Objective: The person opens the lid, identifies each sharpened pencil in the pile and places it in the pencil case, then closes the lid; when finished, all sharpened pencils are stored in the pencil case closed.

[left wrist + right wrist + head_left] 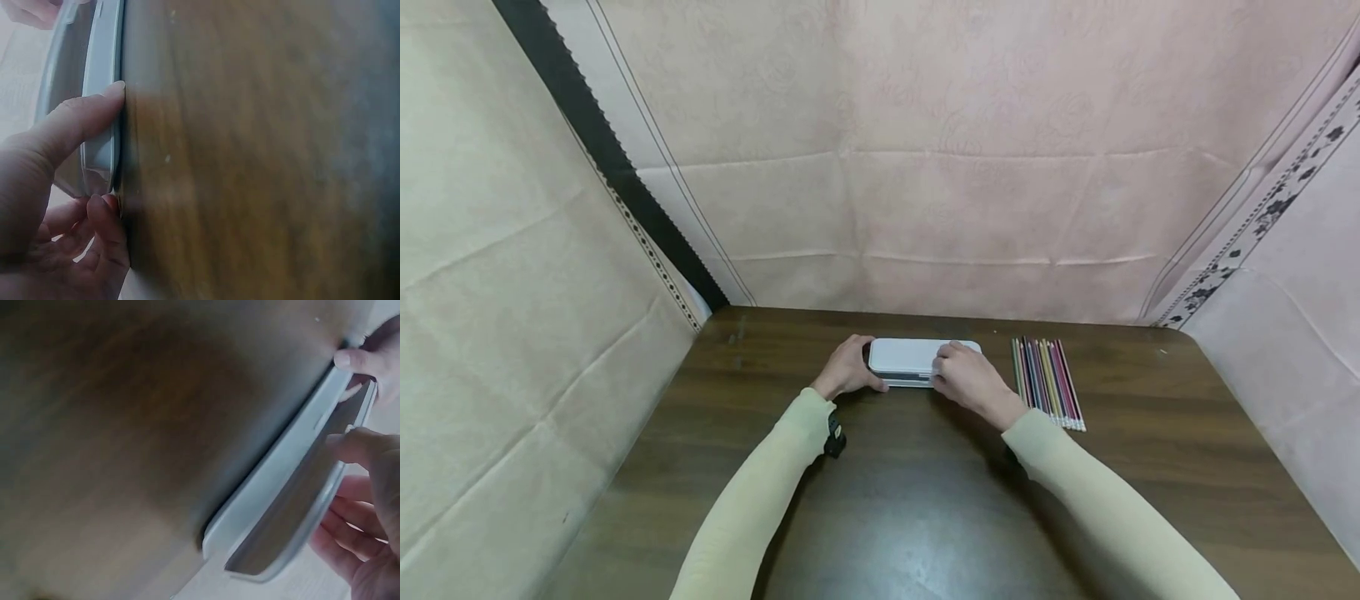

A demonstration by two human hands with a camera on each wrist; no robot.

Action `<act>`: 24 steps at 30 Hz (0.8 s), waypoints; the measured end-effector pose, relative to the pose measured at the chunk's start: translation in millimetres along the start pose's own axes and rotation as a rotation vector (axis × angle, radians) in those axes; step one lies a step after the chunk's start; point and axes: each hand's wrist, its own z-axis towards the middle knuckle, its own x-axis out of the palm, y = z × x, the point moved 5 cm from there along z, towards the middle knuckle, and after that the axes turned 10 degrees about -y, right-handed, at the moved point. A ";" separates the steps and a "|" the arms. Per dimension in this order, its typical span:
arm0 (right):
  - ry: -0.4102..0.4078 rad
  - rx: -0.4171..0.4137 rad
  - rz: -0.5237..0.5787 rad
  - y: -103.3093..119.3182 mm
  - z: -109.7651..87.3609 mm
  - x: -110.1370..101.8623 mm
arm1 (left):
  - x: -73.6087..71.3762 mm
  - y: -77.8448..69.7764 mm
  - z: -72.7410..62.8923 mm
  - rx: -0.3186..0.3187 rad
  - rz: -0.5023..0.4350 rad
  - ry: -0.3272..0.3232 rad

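Note:
A flat white case [901, 355] lies near the far edge of the table, its lid [290, 509] raised a little off the base [275, 465] along the front. My left hand [848, 368] grips the case's left end, with the thumb [94, 115] along the front side of the base and the fingers curled at the end. At the right part of the front, my right hand [967, 379] pinches the lid's edge, thumb against its inner face and fingers behind it. What the case holds is hidden.
A row of coloured pencils [1048, 379] lies side by side to the right of the case, close beyond my right wrist. The brown wooden table [880, 500] is enclosed by hanging pale cloth [962, 208] at the back and both sides.

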 end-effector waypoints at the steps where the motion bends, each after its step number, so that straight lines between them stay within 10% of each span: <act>1: -0.015 0.007 0.014 -2.2 -1.7 -2.2 | 0.2 -0.1 -0.3 -0.001 0.002 -0.001; 24: -0.362 0.280 0.264 -66.9 -17.2 -30.8 | 2.3 0.8 -3.1 -0.051 -0.007 -0.012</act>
